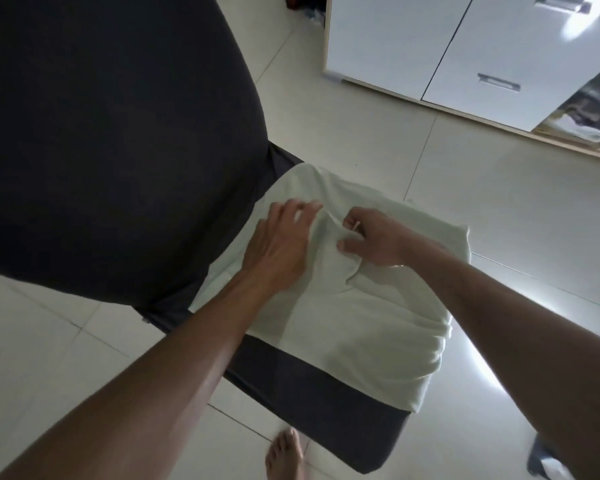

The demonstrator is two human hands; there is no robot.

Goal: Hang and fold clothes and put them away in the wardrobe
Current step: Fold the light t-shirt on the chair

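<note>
Head view, looking down. A pale green garment, partly folded into a rough rectangle, lies on the dark grey seat of a chair whose broad dark backrest fills the upper left. The garment covers most of the seat and overhangs its right edge. Both hands work at the garment's upper middle, close together but not touching. The left hand lies palm down on the cloth, its fingertips curled onto a raised fold. The right hand pinches the same fold between thumb and curled fingers, lifting a small ridge of fabric. Both forearms enter from the lower edge. A bare foot stands on the pale tiled floor below the seat. A white wardrobe with 2 metal handles stands at upper right; its rightmost section is open, its contents indistinct.
</note>
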